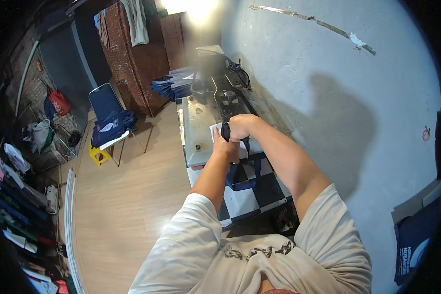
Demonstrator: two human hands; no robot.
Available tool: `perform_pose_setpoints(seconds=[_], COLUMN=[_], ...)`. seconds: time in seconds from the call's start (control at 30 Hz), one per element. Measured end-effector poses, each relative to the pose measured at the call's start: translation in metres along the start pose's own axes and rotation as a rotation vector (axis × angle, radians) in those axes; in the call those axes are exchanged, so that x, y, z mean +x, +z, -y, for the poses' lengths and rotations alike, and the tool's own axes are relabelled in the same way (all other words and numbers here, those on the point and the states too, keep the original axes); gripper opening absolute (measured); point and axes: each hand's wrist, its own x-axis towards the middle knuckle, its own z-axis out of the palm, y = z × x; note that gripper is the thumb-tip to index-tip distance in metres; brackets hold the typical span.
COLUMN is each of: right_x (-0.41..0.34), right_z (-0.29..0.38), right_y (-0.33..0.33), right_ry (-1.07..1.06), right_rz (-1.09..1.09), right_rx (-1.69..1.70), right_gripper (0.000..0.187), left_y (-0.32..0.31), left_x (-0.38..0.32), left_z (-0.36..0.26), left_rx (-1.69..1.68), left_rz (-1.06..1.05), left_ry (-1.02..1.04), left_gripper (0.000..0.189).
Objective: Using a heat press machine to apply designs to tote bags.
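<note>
Both my hands meet over the near end of a gas stove [198, 128] on a checkered tabletop. My right hand [242, 126] is closed around a black object [225, 131], too small to name, perhaps a handle. My left hand [226, 147] lies just below it, on a folded white cloth or paper [243, 150]; how its fingers hold it is partly hidden. Under my hands, a dark blue fabric bag with a strap [242, 183] hangs over the near edge of the checkered tabletop [239, 202].
A pile of dark blue fabric bags [172, 84] lies at the stove's far left. More folded bags [108, 126] rest on a chair [104, 99] beside a yellow stool [99, 156]. A wall [334, 92] runs close along my right; clothes [18, 205] line the far left.
</note>
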Motion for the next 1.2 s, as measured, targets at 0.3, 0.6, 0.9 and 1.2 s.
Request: perform_pose_setpoints(seconds=[0.3, 0.6, 0.9, 1.2], right_x=[0.001, -0.002, -0.054, -0.063], right_z=[-0.004, -0.014, -0.002, 0.002], right_y=[0.002, -0.012, -0.122, -0.136], right_ry=[-0.08, -0.25, -0.065, 0.019], right_rz=[-0.004, -0.111, -0.329, -0.497], right_rx=[0.012, -0.042, -0.087, -0.151], right_gripper=[0.032, 0.03, 0.03, 0.033], left_y=[-0.002, -0.005, -0.03, -0.026], left_x=[-0.005, -0.001, -0.011, -0.01], left_z=[-0.001, -0.006, -0.017, -0.006], left_rx=[-0.036, -0.024, -0.093, -0.112], left_rz=[0.014, -0.088, -0.2, -0.173], left_ry=[-0.007, -0.054, -0.09, -0.08], left_gripper=[0.092, 0.097, 0.105, 0.11])
